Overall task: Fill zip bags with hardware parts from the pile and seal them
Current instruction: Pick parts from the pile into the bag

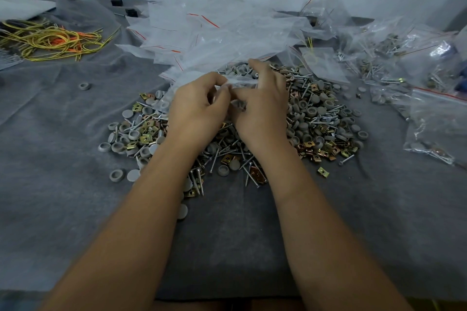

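Hardware parts (pixel 316 118) are heaped as a pile of screws, grey caps and brass clips on the grey-covered counter (pixel 63 184), seen from the head camera. Above the pile's middle, a small clear zip bag (pixel 242 83) is pinched by the left hand (pixel 199 106) and the right hand (pixel 260 103), fingers curled on its edge. Empty bags (pixel 214 33) are stacked just behind; filled bags (pixel 434 118) lie to the right. Yellow and orange cords (pixel 50 40) lie far left.
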The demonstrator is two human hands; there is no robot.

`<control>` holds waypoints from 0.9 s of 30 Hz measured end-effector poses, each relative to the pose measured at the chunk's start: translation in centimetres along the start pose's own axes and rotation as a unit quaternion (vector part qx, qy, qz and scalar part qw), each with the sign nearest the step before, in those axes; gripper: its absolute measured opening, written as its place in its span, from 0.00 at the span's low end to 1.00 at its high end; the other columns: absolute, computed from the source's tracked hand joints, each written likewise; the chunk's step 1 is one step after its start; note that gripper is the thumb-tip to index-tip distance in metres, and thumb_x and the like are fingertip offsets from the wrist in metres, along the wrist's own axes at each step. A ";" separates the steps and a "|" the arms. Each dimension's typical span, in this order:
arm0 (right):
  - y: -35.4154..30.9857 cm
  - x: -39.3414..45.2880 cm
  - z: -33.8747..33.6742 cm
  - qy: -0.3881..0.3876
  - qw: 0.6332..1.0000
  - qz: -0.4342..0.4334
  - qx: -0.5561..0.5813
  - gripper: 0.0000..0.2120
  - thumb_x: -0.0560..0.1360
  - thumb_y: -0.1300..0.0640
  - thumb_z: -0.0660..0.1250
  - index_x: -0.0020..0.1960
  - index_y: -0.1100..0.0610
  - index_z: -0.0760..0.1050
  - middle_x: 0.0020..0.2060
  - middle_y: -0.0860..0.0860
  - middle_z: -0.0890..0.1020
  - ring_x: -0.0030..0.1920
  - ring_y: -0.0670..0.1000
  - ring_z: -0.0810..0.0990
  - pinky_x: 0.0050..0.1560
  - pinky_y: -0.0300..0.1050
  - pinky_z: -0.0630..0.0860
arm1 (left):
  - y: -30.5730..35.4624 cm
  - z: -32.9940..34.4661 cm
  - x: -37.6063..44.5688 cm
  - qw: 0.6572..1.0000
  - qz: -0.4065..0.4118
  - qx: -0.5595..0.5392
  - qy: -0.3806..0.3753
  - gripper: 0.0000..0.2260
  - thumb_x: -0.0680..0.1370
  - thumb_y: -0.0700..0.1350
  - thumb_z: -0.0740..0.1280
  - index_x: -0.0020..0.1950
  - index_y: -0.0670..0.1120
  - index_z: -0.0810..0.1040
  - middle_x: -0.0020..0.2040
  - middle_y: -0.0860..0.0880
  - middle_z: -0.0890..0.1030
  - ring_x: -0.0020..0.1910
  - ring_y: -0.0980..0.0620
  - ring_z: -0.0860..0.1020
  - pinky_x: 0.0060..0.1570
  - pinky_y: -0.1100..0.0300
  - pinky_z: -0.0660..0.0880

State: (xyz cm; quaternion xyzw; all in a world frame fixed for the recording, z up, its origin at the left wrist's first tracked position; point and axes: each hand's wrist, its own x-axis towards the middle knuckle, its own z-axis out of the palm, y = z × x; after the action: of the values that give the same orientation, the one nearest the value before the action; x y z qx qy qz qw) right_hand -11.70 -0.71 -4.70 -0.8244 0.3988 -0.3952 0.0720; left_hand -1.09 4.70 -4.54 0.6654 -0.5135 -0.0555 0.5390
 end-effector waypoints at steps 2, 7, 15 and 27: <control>0.0 0.1 -0.1 0.018 0.999 0.001 0.028 0.06 0.73 0.52 0.72 0.49 0.48 0.85 0.67 0.54 0.73 0.65 0.59 0.67 0.63 0.54 0.66 | -0.2 -0.1 0.1 1.000 -0.019 -0.017 0.014 0.07 0.78 0.50 0.62 0.43 0.55 0.78 0.24 0.59 0.72 0.24 0.59 0.68 0.27 0.60 0.63; 0.1 0.0 -0.6 0.096 0.987 0.021 0.127 0.06 0.73 0.57 0.71 0.49 0.51 0.84 0.55 0.52 0.77 0.57 0.52 0.71 0.57 0.49 0.72 | -0.5 -0.5 0.8 0.988 -0.089 -0.090 0.091 0.08 0.79 0.46 0.63 0.45 0.48 0.80 0.21 0.59 0.68 0.21 0.60 0.63 0.23 0.68 0.60; -0.2 0.1 -1.4 0.064 0.976 0.070 0.195 0.14 0.74 0.63 0.66 0.58 0.52 0.76 0.45 0.45 0.78 0.45 0.45 0.77 0.45 0.48 0.79 | 0.2 -1.5 1.1 0.940 -0.117 -0.214 0.240 0.08 0.81 0.42 0.61 0.44 0.48 0.78 0.33 0.53 0.72 0.30 0.59 0.68 0.33 0.62 0.66; 0.0 -0.3 -1.2 -0.176 0.979 -0.070 -0.071 0.11 0.73 0.41 0.68 0.47 0.46 0.84 0.44 0.45 0.69 0.56 0.52 0.67 0.59 0.50 0.64 | 0.1 -1.1 0.4 0.964 0.046 -0.084 0.247 0.08 0.80 0.47 0.60 0.49 0.47 0.78 0.30 0.56 0.69 0.28 0.60 0.66 0.30 0.59 0.63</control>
State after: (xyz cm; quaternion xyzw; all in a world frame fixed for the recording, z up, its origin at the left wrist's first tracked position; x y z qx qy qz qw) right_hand -12.72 -0.25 -4.08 -0.9100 0.3479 -0.2190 0.0547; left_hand -0.25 5.13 -3.78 0.5867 -0.3876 0.0928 0.7049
